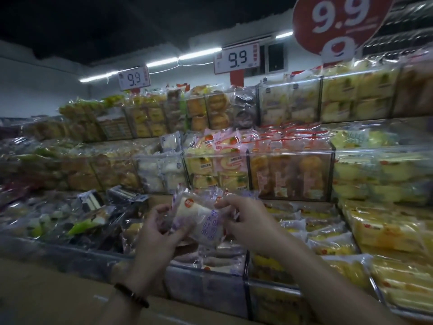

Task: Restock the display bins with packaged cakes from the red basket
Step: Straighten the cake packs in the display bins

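Note:
A pale packaged cake (199, 216) in a clear wrapper with blue print is held up in front of me, above the lowest row of display bins. My left hand (159, 233) grips its left side with curled fingers. My right hand (243, 219) pinches the wrapper's right edge. Under the cake, a clear bin (206, 282) holds similar pale cakes. The red basket is out of view.
Three tiers of clear bins (290, 174) full of wrapped cakes rise ahead, yellow ones to the right (386, 231), dark and green ones to the left (82, 221). Price signs reading 9.9 (237, 57) stand on top. A brown cardboard surface (58, 296) lies at my near left.

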The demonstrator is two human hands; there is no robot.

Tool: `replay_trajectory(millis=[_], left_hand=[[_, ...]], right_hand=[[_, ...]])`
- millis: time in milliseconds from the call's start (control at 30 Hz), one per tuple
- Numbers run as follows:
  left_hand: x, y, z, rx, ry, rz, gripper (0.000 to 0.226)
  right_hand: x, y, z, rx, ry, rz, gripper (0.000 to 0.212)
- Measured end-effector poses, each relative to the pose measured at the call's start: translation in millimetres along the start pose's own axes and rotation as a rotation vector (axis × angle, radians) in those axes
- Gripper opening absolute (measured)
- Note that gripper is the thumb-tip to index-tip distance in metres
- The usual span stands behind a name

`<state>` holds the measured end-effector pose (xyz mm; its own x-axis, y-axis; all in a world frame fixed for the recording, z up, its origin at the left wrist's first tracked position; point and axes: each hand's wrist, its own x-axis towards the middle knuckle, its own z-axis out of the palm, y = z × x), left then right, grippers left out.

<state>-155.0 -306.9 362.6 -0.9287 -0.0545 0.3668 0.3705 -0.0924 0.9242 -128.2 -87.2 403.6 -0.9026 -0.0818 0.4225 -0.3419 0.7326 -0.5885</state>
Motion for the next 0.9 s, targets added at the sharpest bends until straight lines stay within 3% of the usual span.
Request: replay_trajectory(millis=[67,267,367,600,800,900], left_hand=[[11,-3,4,0.060,-0.018,0.019,0.052],[46,-18,13,0.576,-0.086,0.054,0.032],[58,-27,18,0.709,-0.097,0.048,0.037],[68,-43,36,0.803,-0.142,0.075,0.051],[70,-52,45,0.851,-0.157,0.100,0.048],[72,-46,41,0.833,-0.160,0.056,0.078]], right_hand=[[12,0,-2,0.023,0.036,0.015,0.027],[47,9,7,-0.061,0.045,0.119,0.032],[55,21,13,-0.154,-0.003,0.136,0.037],[57,50,17,-0.360,0.093,0.155,0.021],[57,55,6,-0.348,-0.011,0.211,0.011],[52,54,-10,-0.328,-0.079,0.159,0.028]])
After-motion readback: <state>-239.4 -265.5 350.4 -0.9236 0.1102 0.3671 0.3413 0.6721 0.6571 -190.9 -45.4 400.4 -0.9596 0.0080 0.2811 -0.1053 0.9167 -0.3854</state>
